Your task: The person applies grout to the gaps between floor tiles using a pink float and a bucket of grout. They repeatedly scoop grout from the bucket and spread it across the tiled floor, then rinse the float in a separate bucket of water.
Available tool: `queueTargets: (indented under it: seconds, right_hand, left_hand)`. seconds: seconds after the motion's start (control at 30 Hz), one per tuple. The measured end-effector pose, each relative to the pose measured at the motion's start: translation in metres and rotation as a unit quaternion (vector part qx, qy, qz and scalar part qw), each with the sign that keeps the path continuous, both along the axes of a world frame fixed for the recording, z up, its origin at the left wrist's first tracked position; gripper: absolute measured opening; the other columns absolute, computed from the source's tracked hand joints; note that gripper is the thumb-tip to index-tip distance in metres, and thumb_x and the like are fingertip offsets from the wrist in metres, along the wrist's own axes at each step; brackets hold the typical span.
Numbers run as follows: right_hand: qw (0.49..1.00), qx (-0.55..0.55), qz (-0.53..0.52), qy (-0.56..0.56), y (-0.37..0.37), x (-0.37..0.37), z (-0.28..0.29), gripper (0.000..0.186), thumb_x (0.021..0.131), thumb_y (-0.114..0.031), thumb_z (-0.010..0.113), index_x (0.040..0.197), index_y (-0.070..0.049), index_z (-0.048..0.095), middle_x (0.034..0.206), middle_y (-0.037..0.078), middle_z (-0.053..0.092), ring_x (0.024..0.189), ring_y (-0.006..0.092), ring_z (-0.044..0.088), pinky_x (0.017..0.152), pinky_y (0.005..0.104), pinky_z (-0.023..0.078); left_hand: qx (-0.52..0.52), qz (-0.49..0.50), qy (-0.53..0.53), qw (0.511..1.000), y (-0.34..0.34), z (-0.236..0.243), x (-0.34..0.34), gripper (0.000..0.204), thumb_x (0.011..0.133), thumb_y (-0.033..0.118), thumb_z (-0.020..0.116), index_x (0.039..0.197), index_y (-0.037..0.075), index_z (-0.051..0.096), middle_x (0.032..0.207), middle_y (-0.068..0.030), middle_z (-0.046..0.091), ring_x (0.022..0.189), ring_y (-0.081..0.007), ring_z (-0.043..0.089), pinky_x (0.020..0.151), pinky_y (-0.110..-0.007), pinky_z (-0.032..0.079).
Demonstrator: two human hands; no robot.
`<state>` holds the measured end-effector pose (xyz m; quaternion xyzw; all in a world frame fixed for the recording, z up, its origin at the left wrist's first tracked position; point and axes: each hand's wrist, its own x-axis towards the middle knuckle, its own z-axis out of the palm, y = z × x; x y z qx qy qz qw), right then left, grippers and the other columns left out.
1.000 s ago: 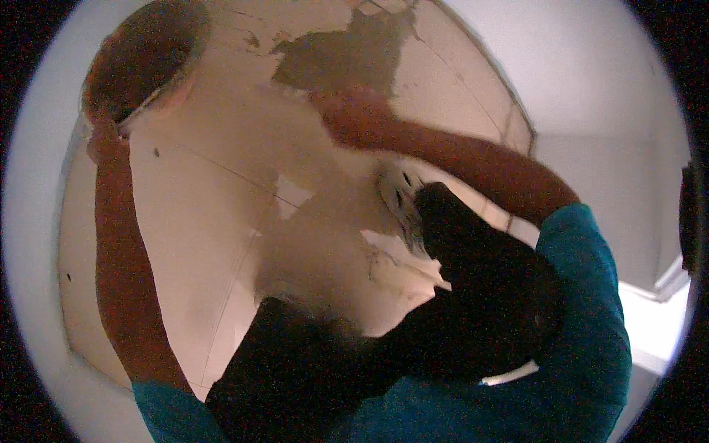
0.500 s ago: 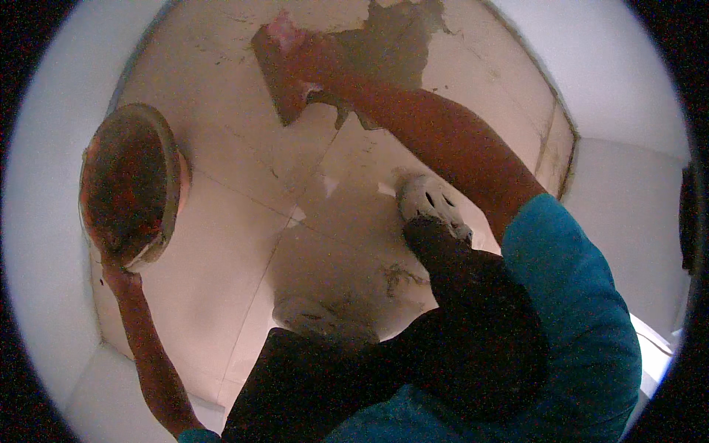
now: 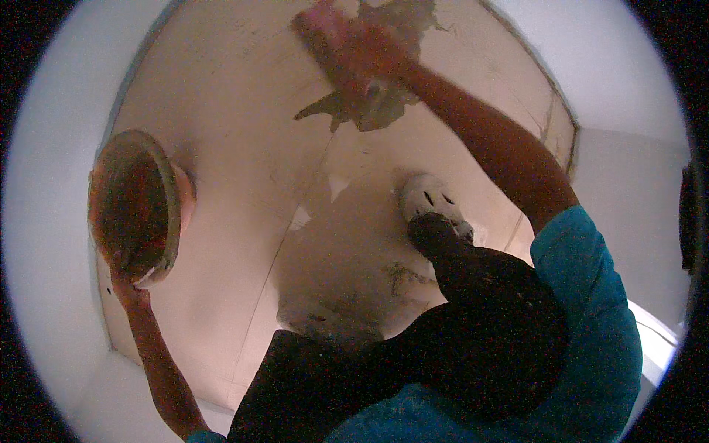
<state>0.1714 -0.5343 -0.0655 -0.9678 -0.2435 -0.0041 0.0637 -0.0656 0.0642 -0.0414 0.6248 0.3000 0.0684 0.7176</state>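
Note:
My left hand [image 3: 131, 289] grips the rim of a round, mud-stained bucket [image 3: 185, 198], tilted so its dark inside faces me, at the left. My right hand [image 3: 365, 55], smeared by motion, reaches far forward, closed on a flat tool [image 3: 312, 29] with pinkish parts, its exact kind unclear. The tool and hand are over an irregular grey wet patch [image 3: 380, 111] on the pale tiled floor [image 3: 214, 325], partly hiding it.
My shoe [image 3: 432, 199], a grey one with slots, stands on the floor right of centre below dark trousers. White walls [image 3: 52, 184] rise at left and right. A bright opening [image 3: 650, 340] shows at the lower right.
My right hand has moved forward with the tool, then rightward over the grey patch. The bucket in my left hand has come down from the upper left and shifted slightly right.

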Motion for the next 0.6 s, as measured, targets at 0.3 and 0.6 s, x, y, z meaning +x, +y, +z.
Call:
queueTargets:
  seconds: [0.3,0.6]
  right_hand:
    - [0.935,0.173,-0.009,0.31,0.126,-0.14,0.031,0.038,0.09,-0.034,0.048,0.117,-0.009,0.057,0.108,0.022,0.063,0.096,0.0414,0.061,0.083,0.0503,0.05]
    - [0.99,0.071,-0.094,0.081,-0.011,-0.017,-0.028,0.041,0.091,-0.036,0.049,0.122,-0.009,0.053,0.107,0.02,0.063,0.096,0.0391,0.061,0.081,0.0487,0.05]
  left_hand:
    - [-0.091,0.02,0.032,0.995,-0.005,0.025,0.001,0.059,0.092,0.031,0.057,0.139,0.0,0.038,0.136,-0.0187,0.048,0.123,-0.0335,0.049,0.103,-0.046,0.042]
    - [-0.062,-0.226,-0.12,0.965,-0.074,0.051,0.0,0.059,0.092,0.03,0.057,0.139,0.0,0.036,0.139,-0.0192,0.044,0.124,-0.0348,0.048,0.105,-0.048,0.04]
